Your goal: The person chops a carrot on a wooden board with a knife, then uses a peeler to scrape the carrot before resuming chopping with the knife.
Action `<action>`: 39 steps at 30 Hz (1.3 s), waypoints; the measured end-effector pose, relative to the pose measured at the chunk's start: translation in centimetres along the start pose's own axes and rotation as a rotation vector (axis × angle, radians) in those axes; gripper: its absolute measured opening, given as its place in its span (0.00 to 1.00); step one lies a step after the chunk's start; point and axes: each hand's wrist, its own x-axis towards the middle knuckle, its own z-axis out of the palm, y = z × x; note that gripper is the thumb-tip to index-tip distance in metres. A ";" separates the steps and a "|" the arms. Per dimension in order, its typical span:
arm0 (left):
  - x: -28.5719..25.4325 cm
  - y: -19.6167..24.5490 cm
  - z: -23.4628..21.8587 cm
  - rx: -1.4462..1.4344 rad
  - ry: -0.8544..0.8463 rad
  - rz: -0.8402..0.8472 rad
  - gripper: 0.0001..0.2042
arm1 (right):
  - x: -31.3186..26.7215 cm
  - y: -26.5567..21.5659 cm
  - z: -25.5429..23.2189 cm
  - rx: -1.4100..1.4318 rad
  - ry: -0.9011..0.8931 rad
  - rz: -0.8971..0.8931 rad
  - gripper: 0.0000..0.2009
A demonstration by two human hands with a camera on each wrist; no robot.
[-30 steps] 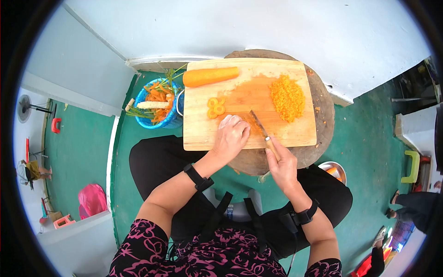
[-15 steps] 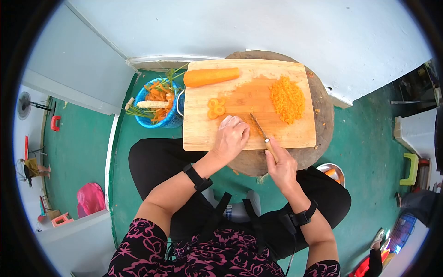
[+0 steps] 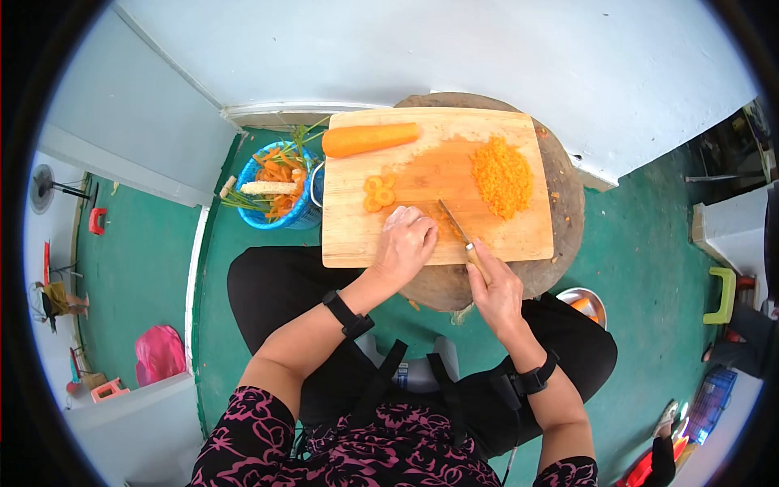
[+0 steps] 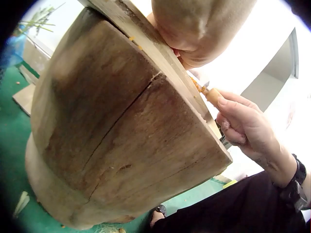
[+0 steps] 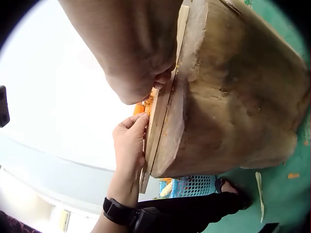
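Note:
My right hand (image 3: 497, 286) grips a small knife (image 3: 456, 221) by its wooden handle. The blade points away from me, over the near part of the wooden cutting board (image 3: 349, 235). To its left, my left hand (image 3: 407, 243) rests on the board with curled fingers, holding a piece of carrot mostly hidden beneath them. Chopped carrot bits lie between hand and blade. Several carrot slices (image 3: 379, 193) sit beyond the left hand. A heap of minced carrot (image 3: 503, 178) is on the right, and a thick carrot (image 3: 369, 139) lies along the far left edge.
A round wooden block (image 3: 560, 195) carries the board. Left of it stands a blue basket (image 3: 305, 213) of peelings and stalks. A metal bowl (image 3: 599, 299) with carrot is by the right knee. The white wall (image 3: 422, 49) rises behind; a green stool (image 3: 720, 296) stands farther right.
Both hands and the knife stay almost in place, with the blade tip shifting only slightly. At the far right, another person's leg has moved.

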 end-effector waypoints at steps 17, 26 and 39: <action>0.3 0.0 0.1 0.004 0.001 -0.002 0.02 | 0.1 -0.4 -0.1 -0.073 -0.043 -0.028 0.21; 0.2 -0.1 0.0 0.009 -0.012 -0.010 0.02 | -0.1 -0.2 0.3 -0.079 -0.031 -0.001 0.21; 0.5 -0.3 0.4 0.019 -0.002 -0.028 0.02 | 0.0 0.2 0.2 -0.057 -0.004 -0.004 0.21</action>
